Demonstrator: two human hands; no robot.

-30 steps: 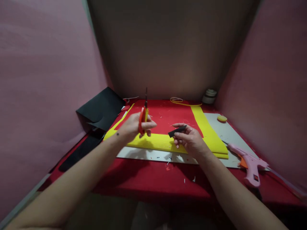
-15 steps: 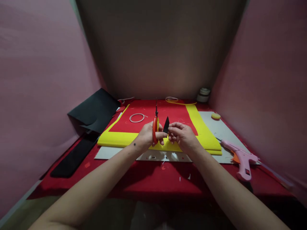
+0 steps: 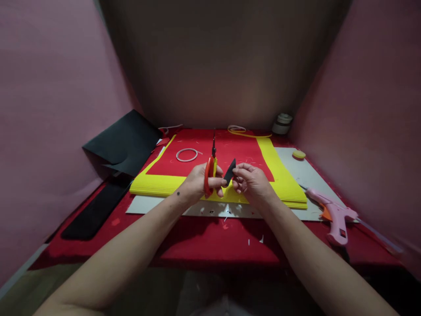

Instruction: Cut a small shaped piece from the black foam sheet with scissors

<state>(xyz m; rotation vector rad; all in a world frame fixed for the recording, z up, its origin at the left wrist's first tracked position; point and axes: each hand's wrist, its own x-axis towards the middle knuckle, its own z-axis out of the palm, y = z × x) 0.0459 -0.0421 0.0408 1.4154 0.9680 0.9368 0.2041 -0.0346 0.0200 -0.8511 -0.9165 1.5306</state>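
My left hand [image 3: 200, 181] is closed around the red-and-yellow handles of a pair of scissors [image 3: 208, 175], whose dark blades point away from me. Between my two hands is a small pointed black piece [image 3: 230, 172], which looks like paper. The fingertips of my right hand [image 3: 250, 181] pinch its right side, and my left thumb reaches its lower end. Both hands are above a red sheet [image 3: 204, 145] that lies on yellow corrugated sheets [image 3: 285, 175]. A white ring of thin cord or strip [image 3: 187, 155] rests on the red sheet, left of the scissors.
At right lie a pink glue gun [image 3: 337, 219] and a round yellow piece [image 3: 298, 155] on grey board [image 3: 315, 184]. Folded black card [image 3: 126, 140] and a long black object [image 3: 95, 210] are at left. A lidded jar [image 3: 282, 123] stands behind; scraps dot the red cloth [image 3: 197, 245].
The black piece has turned to lean more to the right, and my hands are slightly farther apart. The whole view has shifted a little.
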